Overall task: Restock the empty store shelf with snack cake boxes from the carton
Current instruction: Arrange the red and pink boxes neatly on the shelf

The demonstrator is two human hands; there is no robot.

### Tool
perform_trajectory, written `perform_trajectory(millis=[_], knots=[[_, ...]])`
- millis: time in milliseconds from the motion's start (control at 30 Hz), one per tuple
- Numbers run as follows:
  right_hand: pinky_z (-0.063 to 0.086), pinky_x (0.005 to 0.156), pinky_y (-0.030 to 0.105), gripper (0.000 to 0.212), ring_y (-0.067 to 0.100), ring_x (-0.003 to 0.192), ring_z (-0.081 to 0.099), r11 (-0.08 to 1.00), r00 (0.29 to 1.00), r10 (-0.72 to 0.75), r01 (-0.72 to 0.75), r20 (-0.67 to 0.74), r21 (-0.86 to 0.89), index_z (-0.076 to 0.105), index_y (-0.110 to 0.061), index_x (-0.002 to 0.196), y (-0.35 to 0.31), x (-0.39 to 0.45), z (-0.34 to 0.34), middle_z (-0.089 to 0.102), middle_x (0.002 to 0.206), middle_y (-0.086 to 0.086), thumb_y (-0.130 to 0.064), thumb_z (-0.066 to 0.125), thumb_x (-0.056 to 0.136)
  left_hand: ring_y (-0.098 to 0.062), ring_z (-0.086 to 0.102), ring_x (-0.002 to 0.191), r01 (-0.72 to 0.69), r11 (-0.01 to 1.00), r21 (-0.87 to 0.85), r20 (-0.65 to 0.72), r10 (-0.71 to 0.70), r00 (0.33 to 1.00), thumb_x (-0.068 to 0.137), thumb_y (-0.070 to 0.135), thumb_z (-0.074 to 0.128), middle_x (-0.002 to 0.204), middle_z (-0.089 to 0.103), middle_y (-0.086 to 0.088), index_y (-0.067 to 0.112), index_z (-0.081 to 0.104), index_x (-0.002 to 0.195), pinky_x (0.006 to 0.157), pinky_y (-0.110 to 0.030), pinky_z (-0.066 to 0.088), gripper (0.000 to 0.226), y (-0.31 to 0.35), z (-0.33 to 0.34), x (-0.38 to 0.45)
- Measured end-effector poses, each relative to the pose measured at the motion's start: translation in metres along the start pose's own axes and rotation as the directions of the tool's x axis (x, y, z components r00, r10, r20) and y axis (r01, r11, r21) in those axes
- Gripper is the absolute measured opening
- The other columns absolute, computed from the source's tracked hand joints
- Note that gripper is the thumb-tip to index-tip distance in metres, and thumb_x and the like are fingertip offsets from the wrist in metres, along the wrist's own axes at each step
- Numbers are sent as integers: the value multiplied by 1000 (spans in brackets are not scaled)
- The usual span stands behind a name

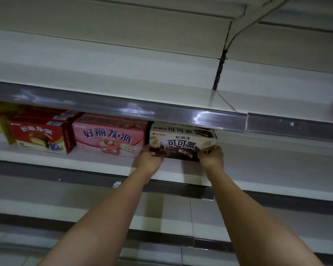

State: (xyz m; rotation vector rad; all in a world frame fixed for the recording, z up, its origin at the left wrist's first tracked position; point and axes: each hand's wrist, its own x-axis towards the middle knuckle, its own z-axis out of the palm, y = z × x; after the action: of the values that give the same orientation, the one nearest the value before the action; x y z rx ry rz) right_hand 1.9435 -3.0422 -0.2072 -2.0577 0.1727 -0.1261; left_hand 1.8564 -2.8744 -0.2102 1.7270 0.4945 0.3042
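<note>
**Cocoa box going in beside the pink one**

While you hold the cocoa pie box [183, 144] at the front of the shelf [104, 160], both of your hands are at its lower corners: your left hand [150, 160] grips the bottom-left corner, your right hand [212, 157] the bottom-right, fingers curled round the edges. It sits just ahead of your hands, with its long axis running left to right, parallel to the shelf lip. Both arms reach about equally far; neither hand is clearly nearer.

What matters for the coming move is the left side. The pink box [109, 140] stands just beside the cocoa box, and your left hand occupies the gap between them. You will likely need to slip those fingers out before closing that gap.

To the left, the red box [40, 139] stands next in the row. Bare shelf runs to the right of your right hand. Overhead, the upper shelf's price rail [123, 109] hangs low, so headroom looks tight. I cannot tell whether the box rests fully on the shelf.
</note>
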Motion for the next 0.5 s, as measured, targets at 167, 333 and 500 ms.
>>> perform_trajectory(millis=[167,333,500], knots=[[48,87,38,48,37,111,55,974,997,-76,75,7,-212,43,-6,130,-16,-33,15,53,126,18,-26,59,89,-29,44,129,56,993,105,-90,-46,995,90,8,59,143,45,-15,7,40,141,104,-31,36,54,-6,-49,-20],[46,76,32,32,33,100,59,948,973,-146,189,178,-256,55,-10,119,-41,-81,51,62,114,15,-25,57,91,-30,50,122,112,986,126,-218,-82,972,90,8,58,136,51,-16,6,48,134,101,-34,41,45,-23,-116,-37],[48,79,36,25,31,101,59,928,931,-203,282,302,-245,54,-13,114,-77,-139,99,62,114,12,-28,56,93,-31,55,112,143,984,105,-266,-111,958,90,8,59,125,57,-16,3,51,128,96,-34,46,39,-47,-197,-56]])
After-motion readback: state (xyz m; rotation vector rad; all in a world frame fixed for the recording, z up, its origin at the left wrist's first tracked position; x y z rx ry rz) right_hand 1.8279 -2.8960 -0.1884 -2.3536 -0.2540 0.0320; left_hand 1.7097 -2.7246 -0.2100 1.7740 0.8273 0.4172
